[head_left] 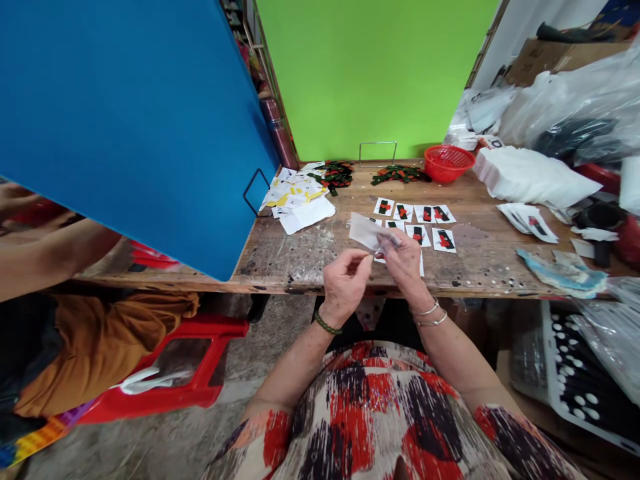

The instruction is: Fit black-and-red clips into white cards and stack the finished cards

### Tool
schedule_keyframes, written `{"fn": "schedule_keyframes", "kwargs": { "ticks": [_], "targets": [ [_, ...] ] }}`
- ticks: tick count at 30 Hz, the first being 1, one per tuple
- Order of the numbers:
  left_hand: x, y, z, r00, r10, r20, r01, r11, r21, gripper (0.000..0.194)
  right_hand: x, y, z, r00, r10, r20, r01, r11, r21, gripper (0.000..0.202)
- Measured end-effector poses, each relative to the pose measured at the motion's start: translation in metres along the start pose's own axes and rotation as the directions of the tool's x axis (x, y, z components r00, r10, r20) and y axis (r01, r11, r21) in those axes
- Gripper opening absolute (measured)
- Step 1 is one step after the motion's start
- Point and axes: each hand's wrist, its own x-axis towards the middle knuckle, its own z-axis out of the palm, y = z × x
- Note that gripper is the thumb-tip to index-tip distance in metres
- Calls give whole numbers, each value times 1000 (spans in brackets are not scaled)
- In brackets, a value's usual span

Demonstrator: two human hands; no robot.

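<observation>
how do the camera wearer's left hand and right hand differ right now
The right hand clearly holds a pale flat piece; the left hand is curled beside it, and whether it grips anything is unclear. The left hand's wrist wears a green bracelet, the right hand's silver bangles. Both hands are ungloved and near the front edge of the wooden table.

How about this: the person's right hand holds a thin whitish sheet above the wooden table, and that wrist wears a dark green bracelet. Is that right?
Not quite. In the head view, the right hand does hold a thin whitish sheet above the wooden table, but that wrist wears silvery bangles; the dark green bracelet is on the left wrist.
</observation>
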Motion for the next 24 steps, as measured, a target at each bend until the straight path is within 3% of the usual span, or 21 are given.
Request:
{"fn": "schedule_keyframes", "kwargs": {
  "ticks": [1,3,6,8,9,12,16,19,22,24],
  "targets": [
    [0,-1,0,991,-114,-76,100,980,-170,9,2,-1,-1,993,117,-29,-113,986,119,18],
    [4,-4,2,926,-346,-149,226,827,-515,35,3,-5,0,946,324,2,-303,882,361,24],
    [16,-6,5,876,-479,53,329,514,-792,51,-2,-14,8,871,462,169,-472,685,555,36],
    [24,-7,8,849,-502,167,386,372,-844,41,-8,-18,14,836,473,278,-539,613,577,40],
    [27,-7,9,834,-525,168,383,331,-862,35,-11,-19,16,826,472,308,-557,601,573,41],
    [31,-9,12,798,-589,132,347,269,-899,33,-18,-16,21,811,487,325,-581,600,550,39],
    [30,-10,14,767,-615,183,382,209,-900,43,-21,-8,21,785,504,360,-617,583,528,43],
    [28,-9,15,730,-663,167,370,179,-912,44,-19,-5,19,783,477,398,-621,629,468,43],
    [25,-7,18,754,-633,176,377,198,-905,48,-17,-10,18,759,492,427,-651,607,456,41],
    [23,-6,21,772,-613,165,396,262,-880,51,-17,-15,18,742,492,456,-670,569,476,43]
  ]
}}
